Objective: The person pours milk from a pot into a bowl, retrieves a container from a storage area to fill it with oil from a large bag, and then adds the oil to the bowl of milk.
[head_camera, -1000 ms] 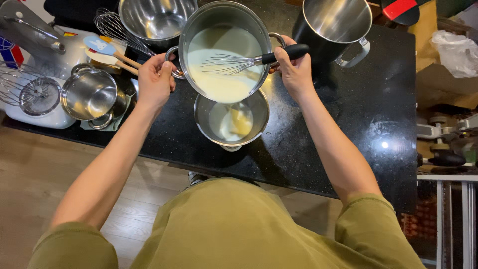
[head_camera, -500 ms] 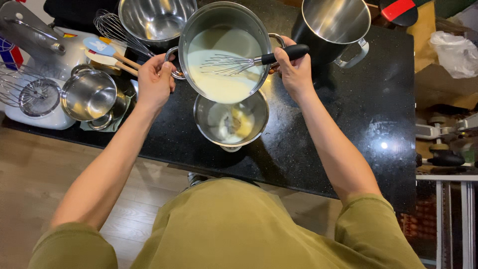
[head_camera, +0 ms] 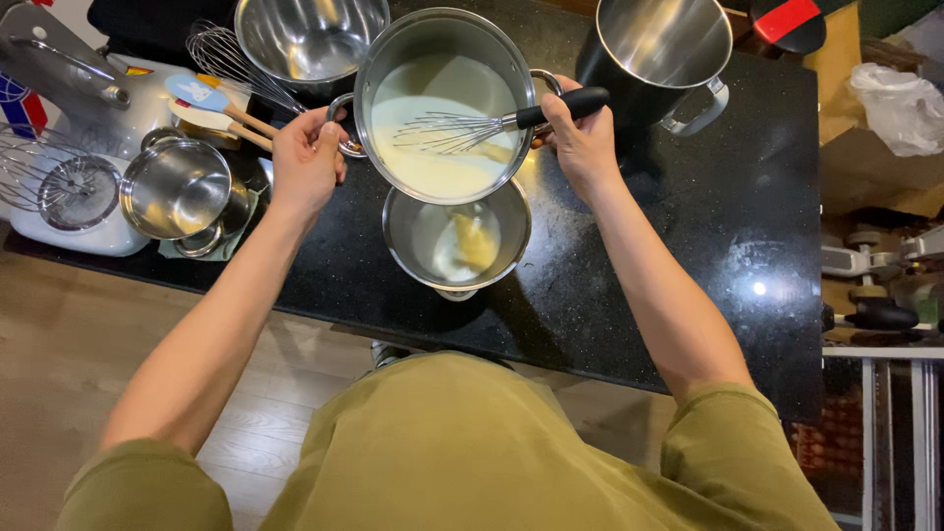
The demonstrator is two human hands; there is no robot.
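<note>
**Pouring from the pot into the bowl**

The black counter (head_camera: 688, 197) carries everything. Above its near edge the steel pot (head_camera: 444, 59) of pale cream is held tilted, lip over the small steel bowl (head_camera: 456, 241) just below it. The left hand (head_camera: 307, 162) is closed on the pot's left handle; the right hand (head_camera: 582, 138) grips the right handle and pins the whisk (head_camera: 472, 128) handle. Pouring well probably means tilting slowly, lip centred over the bowl, whisk kept clamped.
</note>
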